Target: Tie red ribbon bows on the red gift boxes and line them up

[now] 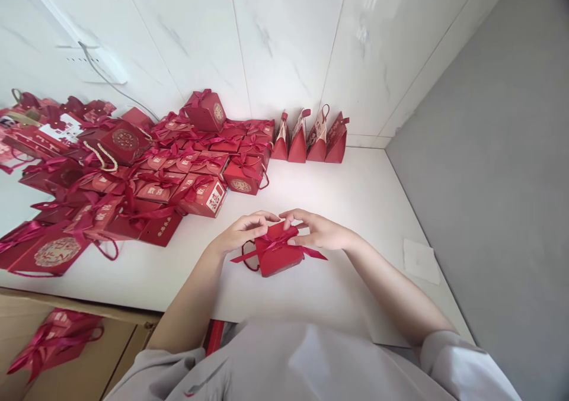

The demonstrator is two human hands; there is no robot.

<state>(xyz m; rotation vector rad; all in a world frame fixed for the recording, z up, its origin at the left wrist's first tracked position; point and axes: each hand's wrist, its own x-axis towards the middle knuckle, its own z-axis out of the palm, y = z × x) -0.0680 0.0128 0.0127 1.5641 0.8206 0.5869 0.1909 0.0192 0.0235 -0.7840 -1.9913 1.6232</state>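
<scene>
Two bare hands meet over one small red box (280,263), which sits between them on the white desk (355,196), in front of the person's grey shirt (306,359). The left hand (240,233) curves at its upper left corner, thumb close to the top. The right hand (323,233) reaches in from the other side, fingers bent around the crimson ribbon bow (276,239). Whether either one is pinching or only touching, I cannot tell. Ribbon ends stick out left and right, and a dark red cord handle loops out at the box's left.

Beyond the left hand crowds a heap of ribboned red boxes (178,164). Its nearest box (204,196) has a white label reading 囍; a neighbouring box (244,179) shows a round gold emblem. Other gold lettering there is too small to read surely. Four tented red boxes (299,144) stand in a row by the marbled wall (288,34). Far right lies a white sheet (420,260). Lower left, another ribboned box (60,339) lies in an open carton (115,345).
</scene>
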